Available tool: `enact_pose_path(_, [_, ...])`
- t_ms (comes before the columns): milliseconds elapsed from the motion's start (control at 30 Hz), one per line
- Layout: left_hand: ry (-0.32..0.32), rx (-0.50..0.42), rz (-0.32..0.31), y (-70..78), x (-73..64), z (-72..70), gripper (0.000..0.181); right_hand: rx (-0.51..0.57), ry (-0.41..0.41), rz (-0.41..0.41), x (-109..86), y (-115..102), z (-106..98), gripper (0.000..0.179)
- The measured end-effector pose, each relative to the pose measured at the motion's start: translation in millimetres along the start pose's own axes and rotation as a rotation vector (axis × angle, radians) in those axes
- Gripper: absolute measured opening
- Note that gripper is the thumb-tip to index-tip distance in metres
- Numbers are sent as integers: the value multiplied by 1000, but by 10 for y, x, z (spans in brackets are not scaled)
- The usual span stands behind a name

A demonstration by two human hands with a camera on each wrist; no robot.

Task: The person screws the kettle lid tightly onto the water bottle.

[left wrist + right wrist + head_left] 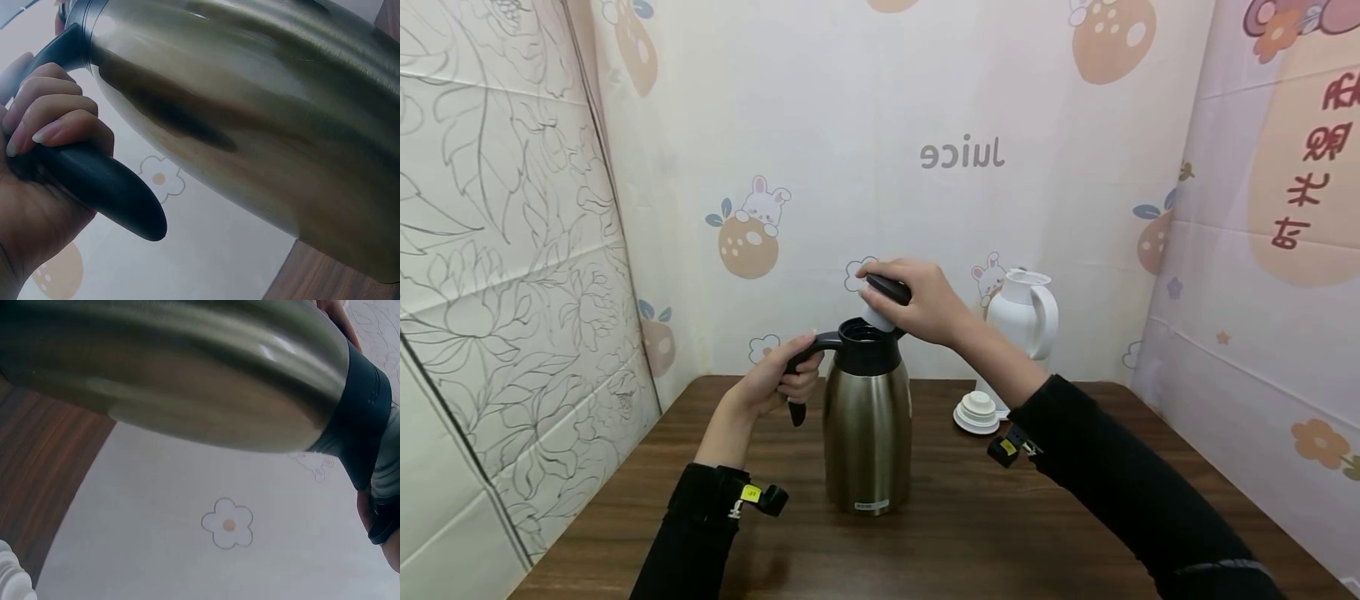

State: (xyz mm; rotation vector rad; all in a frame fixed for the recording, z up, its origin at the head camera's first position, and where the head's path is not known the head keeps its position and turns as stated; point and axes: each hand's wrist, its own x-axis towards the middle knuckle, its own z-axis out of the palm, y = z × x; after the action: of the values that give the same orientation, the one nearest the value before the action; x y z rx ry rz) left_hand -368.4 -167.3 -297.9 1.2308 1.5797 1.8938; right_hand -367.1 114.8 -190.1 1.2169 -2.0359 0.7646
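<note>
A gold-brown metal thermos jug (868, 433) with a black collar stands upright on the table. My left hand (775, 377) grips its black handle (103, 181), fingers curled round it. Over the jug's mouth (867, 332), my right hand (921, 304) holds a stopper (889, 289) with a black top and a pale grey lower part. That stopper is tilted, its lower end right at the rim. In the right wrist view its ridged grey part (389, 462) shows beside the black collar (362, 406), with part of the hand at the right edge.
A white jug (1018, 308) with a handle stands at the back right, partly behind my right forearm. In front of it a white stopper (977, 412) lies on the brown wooden table (925, 542). Printed cloth walls (865, 192) enclose the table's back and sides.
</note>
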Motion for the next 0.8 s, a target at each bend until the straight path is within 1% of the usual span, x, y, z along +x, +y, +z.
enact_pose_path(233, [7,0,-6,4,-9,-6,48,-59,-39,-35,68,-36,112,32])
enact_pose_path(467, [20,8,-17,31,10,3,49,-99,-97,-53,106,-68,114,29])
enact_pose_path(533, [24,13,-19,36,13,6,49,-113,-116,-71,116,-64,119,29])
enact_pose_path(700, [27,14,-22,26,13,3,49,-128,-167,-147,117,-34,156,28])
enact_pose_path(800, [28,11,-21,24,5,0,49,-130,-192,-163,110,-35,180,28])
